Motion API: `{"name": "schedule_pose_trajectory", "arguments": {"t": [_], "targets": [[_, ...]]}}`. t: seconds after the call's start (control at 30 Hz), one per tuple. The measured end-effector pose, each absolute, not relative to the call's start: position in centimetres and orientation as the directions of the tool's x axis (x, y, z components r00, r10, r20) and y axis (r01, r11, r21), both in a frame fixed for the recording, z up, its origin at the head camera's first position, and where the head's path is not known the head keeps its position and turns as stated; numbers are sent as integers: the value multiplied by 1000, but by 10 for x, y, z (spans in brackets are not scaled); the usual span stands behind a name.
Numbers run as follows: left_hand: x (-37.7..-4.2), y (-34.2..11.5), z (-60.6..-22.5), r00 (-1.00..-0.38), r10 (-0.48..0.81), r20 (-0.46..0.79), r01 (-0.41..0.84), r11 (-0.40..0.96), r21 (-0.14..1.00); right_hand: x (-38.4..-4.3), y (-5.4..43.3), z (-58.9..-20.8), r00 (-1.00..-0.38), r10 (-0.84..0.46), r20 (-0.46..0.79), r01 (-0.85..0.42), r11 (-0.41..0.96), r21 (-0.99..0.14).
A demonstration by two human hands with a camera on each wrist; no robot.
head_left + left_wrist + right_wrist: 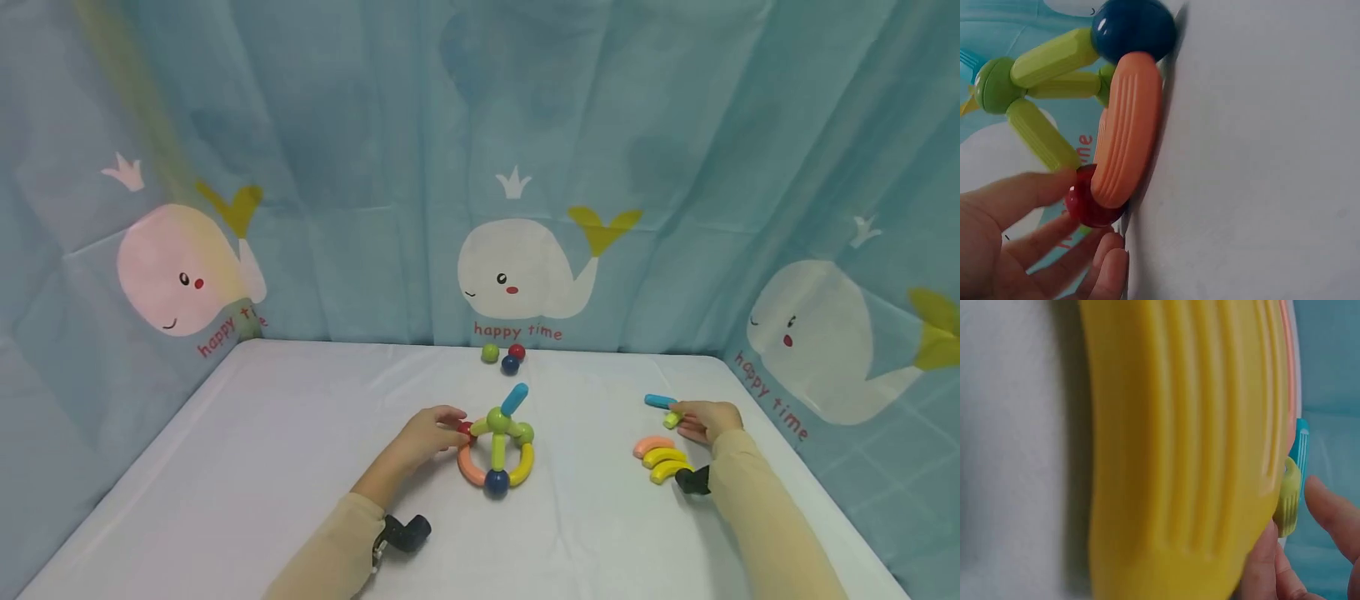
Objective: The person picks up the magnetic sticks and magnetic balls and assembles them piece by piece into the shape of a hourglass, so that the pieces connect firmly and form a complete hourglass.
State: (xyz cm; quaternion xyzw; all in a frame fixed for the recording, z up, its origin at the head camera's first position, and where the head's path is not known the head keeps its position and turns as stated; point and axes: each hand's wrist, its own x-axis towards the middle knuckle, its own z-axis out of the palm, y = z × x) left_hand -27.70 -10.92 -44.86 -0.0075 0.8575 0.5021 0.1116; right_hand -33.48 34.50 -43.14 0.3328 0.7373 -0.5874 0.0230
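Observation:
My left hand (pixel 433 432) holds the red ball (pixel 1094 199) of a ball-and-rod frame, thumb on one side and fingers on the other. An orange curved rod (pixel 1127 131), a yellow curved rod (pixel 522 465), green rods (pixel 1054 59), a navy ball (pixel 497 483) and green balls (pixel 999 84) make up the rest. A blue rod (pixel 515 399) slants up from its top ball. At the right, my right hand (pixel 705 418) reaches over a short green rod (pixel 1289 499). Its thumb and fingers are spread around this rod, with a small gap at one fingertip.
Beside the right hand lie another blue rod (pixel 660 402), an orange curved rod (pixel 652 446) and yellow curved rods (pixel 664 457). Loose green (pixel 490 353), red (pixel 517 352) and navy (pixel 510 365) balls sit by the far edge. A whale-printed curtain (pixel 360 167) hangs behind the white table (pixel 262 467).

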Motion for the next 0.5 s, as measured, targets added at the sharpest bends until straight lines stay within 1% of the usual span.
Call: {"name": "schedule_pose_trajectory", "arguments": {"t": [0.13, 0.27, 0.37, 0.5], "targets": [[-283, -110, -441, -966, 176, -192, -62, 560, 826, -334, 340, -431, -769, 490, -410, 523, 115, -844], [-286, -110, -440, -952, 226, -205, -33, 592, 805, -336, 337, -430, -765, 500, -405, 548, 174, -818], [-286, -109, -441, -950, 235, -207, -22, 608, 793, -338, 338, -430, -770, 491, -409, 551, 187, -813], [-287, -108, -444, -958, 219, -187, -14, 615, 789, -338, 342, -430, -774, 473, -422, 550, 172, -817]]}}
